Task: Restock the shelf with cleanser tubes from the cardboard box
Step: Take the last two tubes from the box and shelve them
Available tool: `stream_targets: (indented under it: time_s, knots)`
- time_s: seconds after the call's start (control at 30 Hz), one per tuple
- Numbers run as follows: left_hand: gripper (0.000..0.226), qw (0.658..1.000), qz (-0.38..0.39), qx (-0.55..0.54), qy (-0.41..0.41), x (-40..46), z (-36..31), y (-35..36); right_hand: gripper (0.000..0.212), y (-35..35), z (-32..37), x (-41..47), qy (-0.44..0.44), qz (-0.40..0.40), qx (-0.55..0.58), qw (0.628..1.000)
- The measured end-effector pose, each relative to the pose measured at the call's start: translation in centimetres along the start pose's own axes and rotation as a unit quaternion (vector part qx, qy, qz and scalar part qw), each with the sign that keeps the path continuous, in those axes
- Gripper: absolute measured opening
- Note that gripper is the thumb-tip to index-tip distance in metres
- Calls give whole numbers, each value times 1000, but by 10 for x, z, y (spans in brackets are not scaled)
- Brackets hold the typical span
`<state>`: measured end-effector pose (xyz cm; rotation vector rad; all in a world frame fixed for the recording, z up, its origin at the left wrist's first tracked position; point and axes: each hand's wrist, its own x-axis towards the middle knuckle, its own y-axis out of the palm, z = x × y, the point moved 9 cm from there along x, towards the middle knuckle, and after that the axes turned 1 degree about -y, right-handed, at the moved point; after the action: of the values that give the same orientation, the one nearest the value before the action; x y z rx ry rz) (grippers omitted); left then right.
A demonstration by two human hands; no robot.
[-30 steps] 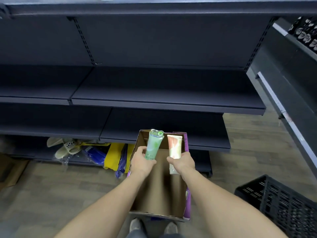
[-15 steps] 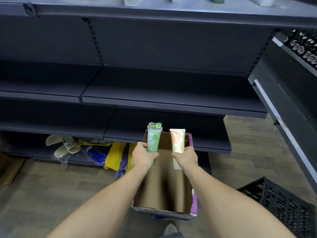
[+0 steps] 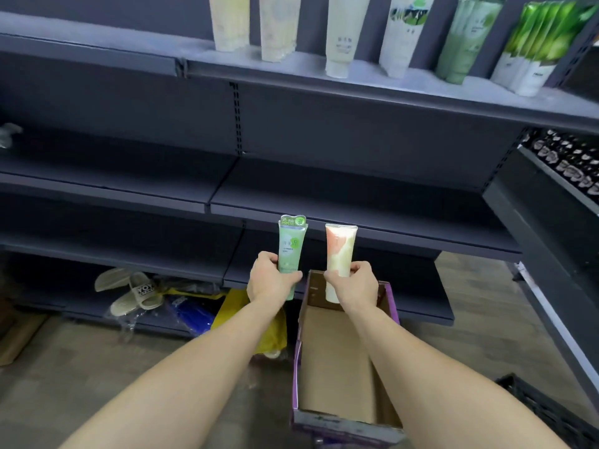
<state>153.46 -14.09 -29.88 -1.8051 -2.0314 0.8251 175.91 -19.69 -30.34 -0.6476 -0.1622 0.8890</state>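
The left hand grips a green tube round its lower half, fingers curled over the smooth, glossy plastic. The tube stands upright, its long axis vertical, with the flat crimped seal and a shaped hang tab at the top and the cap end hidden below the fist. The right hand pinches a peach-and-cream tube the same way: upright, flat sealed end up, its pale cap showing below the fingers. The two tubes are side by side, near but not touching, held in front of the dark middle shelf edge.

Below the right hand sits an open cardboard box on the floor, long and rectangular, with plain brown matte inner walls and a purple printed outside; its long axis runs from near to far. No tubes show inside it.

On the far top shelf, a pale, flat metal board, a row of soft tubes stands cap down, cream at left, green at right.
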Motion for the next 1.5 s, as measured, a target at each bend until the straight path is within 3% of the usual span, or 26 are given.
stream_targets:
  time_s: [0.43, 0.77, 1.17, 1.5]
  knots:
    - [52, 996, -66, -53, 31, 35, -25, -158, 45, 31, 146, -50, -68, -15, 43, 997]
    - [47, 982, -124, -99, 108, 40, -96, -257, 45, -1, 251, -70, -146, -43, 82, 985]
    - [46, 959, -176, -138, 173, 45, -159, -320, 47, -32, 350, -66, -211, -76, 126, 966]
    - [45, 944, -219, -158, 187, 112, -182, -340, 47, -11, 424, -20, -256, -86, 146, 952]
